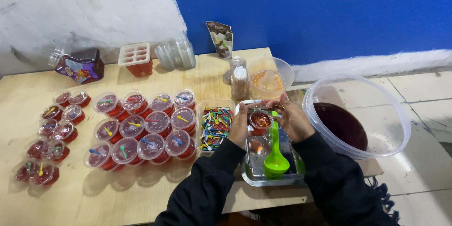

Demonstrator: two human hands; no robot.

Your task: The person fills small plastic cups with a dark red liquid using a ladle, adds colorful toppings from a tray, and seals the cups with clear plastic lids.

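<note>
While rows of lidded red jelly cups (141,129) fill the table's left, both hands closed around one small clear plastic cup of red jelly (260,120), left hand (239,129), right hand (291,118), lid unseen.

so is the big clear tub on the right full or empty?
Partly full: the big clear tub holds dark red liquid low down, its walls bare above.

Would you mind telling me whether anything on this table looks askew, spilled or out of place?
One thing stands out: the dark purple bottle at the back left lies on its side by the wall, not upright. The filled cups sit in tidy rows, and no spill shows.
</note>
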